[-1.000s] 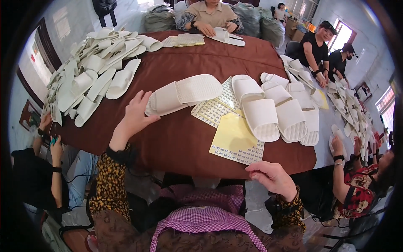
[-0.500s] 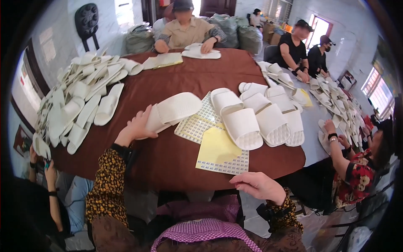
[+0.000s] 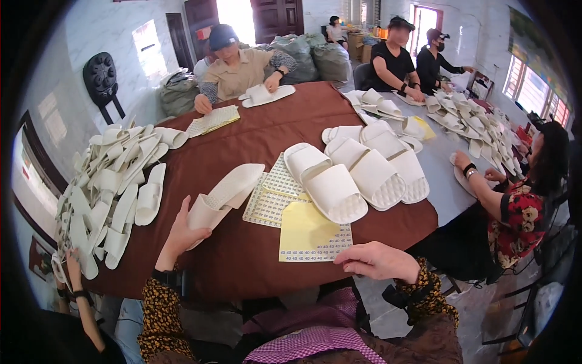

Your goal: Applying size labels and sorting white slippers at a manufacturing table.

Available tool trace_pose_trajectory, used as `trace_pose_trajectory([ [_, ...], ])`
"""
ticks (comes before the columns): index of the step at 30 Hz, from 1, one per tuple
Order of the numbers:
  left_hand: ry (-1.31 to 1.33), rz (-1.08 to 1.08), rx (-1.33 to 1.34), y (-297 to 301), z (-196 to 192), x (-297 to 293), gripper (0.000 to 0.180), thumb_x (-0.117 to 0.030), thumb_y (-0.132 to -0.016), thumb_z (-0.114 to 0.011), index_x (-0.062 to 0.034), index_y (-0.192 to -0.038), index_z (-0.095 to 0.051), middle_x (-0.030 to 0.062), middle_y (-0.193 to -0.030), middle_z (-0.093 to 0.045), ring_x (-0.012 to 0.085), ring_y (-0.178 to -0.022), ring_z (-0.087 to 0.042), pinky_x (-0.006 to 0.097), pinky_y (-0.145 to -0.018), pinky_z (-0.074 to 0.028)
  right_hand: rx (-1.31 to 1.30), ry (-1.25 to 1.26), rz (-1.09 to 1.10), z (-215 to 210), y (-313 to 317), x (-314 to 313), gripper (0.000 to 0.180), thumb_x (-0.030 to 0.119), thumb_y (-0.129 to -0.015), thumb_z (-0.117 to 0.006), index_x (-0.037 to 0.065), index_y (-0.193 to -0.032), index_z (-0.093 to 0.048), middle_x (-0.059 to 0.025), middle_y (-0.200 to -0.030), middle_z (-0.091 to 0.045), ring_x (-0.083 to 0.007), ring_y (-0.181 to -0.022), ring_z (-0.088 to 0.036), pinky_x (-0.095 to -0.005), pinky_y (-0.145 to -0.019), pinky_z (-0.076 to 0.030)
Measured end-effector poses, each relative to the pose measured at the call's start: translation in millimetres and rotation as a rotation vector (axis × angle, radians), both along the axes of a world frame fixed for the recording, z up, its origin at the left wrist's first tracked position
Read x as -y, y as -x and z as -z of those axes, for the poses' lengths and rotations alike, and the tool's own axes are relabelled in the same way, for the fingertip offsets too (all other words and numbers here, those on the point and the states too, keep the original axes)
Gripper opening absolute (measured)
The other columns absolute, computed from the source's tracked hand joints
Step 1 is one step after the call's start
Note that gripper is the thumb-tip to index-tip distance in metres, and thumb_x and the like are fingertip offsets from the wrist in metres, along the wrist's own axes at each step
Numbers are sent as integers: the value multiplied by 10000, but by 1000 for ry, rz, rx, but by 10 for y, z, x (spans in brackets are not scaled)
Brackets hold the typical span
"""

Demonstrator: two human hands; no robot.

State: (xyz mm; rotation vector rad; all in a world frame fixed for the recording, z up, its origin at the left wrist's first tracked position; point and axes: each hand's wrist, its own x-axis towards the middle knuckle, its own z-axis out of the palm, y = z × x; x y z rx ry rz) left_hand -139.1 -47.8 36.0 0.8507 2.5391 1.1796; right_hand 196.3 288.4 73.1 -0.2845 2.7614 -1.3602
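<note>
- Brown table (image 3: 254,139): your labelling work sits at its near edge;
- White slipper (image 3: 225,193): your left hand (image 3: 182,233) grasps its heel;
- Yellow sticker sheet (image 3: 312,233): just right of the slipper; your right hand (image 3: 379,261), loosely curled and holding nothing, touches its corner; judged next, peel one sticker.

Left hand (image 3: 180,233) on white slipper (image 3: 225,194)

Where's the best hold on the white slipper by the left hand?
Probably the heel end of the white slipper, from the near left, where the left hand already touches it: the flat sole is thin there, while the strap end points away.
</note>
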Motion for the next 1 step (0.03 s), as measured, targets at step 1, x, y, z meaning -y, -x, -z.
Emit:
trace_pose_trajectory([
  [1,-56,29,92,-69,-40,37,1134,-285,-598,-783,-111,-1501,-120,243,-1380,-401,397,-1241,-442,420,-1046,-352,2,-14,6,-18,4,-14,234,143,-895,-592,47,-1109,-593,-137,-964,-665,-274,-902,-655,-365,-787,-513],
])
